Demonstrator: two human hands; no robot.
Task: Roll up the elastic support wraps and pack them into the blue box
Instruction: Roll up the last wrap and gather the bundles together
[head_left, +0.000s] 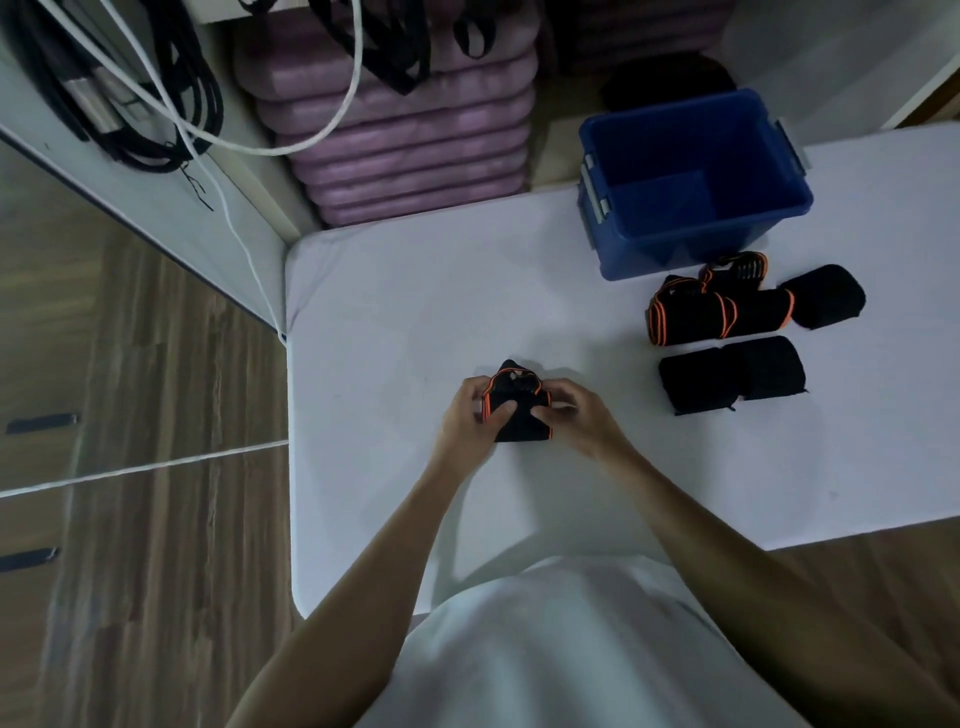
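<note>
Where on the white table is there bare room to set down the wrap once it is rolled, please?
Bare table lies between the hands and the blue box, and along the near right edge below the plain black rolls. It is crowded right in front of the box, where the orange-trimmed wraps lie.

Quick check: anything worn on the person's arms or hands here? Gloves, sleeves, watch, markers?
Nothing visible. The left hand and right hand are bare, with no gloves and no rings that can be made out on the fingers. Both forearms are bare from wrist to the bottom edge of the frame: no sleeves, watch, bands or markers. A white garment covers the torso between the arms.
</note>
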